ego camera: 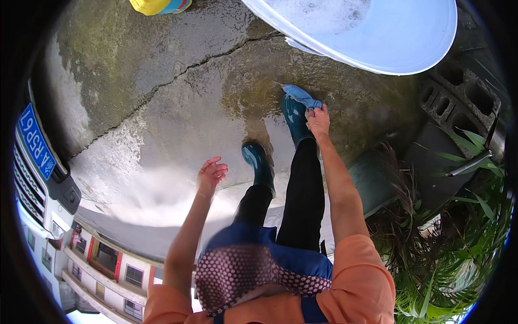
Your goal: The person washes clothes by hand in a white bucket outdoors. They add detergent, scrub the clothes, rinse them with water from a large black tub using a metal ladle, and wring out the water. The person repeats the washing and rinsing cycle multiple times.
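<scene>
My right hand (318, 121) grips a wet, bunched blue cloth (300, 95). The cloth hangs over the toe end of a dark green rubber boot (294, 117) on my right foot; whether it touches the boot, I cannot tell. My left hand (212, 172) is held out in the air, fingers apart and slightly curled, with nothing in it. Below and beside it is the other rubber boot (255, 158). Ahead of my right boot stands a large pale blue-white plastic tub (398, 44), partly cut off by the picture's edge, with foamy water (319, 14) inside.
The concrete ground (194, 105) is wet and cracked. A yellow container (149, 5) stands at the top edge. Hollow concrete blocks (455, 101), a metal pipe (469, 164) and leafy plants (437, 259) line the right. A white vehicle (60, 194) is at the left, before a building (109, 259).
</scene>
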{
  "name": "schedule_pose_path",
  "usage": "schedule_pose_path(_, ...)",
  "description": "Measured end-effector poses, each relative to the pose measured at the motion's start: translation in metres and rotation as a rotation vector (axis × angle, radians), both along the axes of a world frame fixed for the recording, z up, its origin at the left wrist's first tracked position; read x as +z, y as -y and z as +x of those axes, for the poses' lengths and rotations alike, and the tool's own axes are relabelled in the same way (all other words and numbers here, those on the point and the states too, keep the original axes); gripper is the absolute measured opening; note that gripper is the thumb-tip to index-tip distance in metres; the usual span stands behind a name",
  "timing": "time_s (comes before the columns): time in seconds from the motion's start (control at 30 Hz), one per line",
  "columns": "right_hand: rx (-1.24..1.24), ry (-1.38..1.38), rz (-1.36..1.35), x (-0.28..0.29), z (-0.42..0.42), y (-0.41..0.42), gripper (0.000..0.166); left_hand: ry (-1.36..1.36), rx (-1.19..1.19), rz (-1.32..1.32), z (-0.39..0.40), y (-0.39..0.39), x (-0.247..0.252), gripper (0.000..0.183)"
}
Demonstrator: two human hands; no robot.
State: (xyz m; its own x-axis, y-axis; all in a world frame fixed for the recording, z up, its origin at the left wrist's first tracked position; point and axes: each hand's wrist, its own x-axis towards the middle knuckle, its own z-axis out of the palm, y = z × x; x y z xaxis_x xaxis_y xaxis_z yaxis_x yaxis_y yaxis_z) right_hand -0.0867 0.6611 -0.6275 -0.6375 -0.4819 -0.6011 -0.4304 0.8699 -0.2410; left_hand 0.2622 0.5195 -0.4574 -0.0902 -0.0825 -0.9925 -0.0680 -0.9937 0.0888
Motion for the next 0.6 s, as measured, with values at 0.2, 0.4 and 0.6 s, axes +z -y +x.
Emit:
schedule_pose_path(0.2,-0.604,0.558,0.158,0.031,0.002,-0.056,0.030,-0.049,-0.111,0.001,-0.031,0.008,-0.008,0.028)
schedule_pose_path(0.4,-1.401,0.968,-0.190,0.009,0.074,-0.136,0.031,-0.083,-0.231,0.083,-0.076,0.011,-0.013,0.031)
schedule_pose_path(0.6,-2.205,1.305,-0.466,0.046,0.111,-0.111,0.032,-0.090,-0.310,0.097,-0.107,0.024,-0.017,0.033)
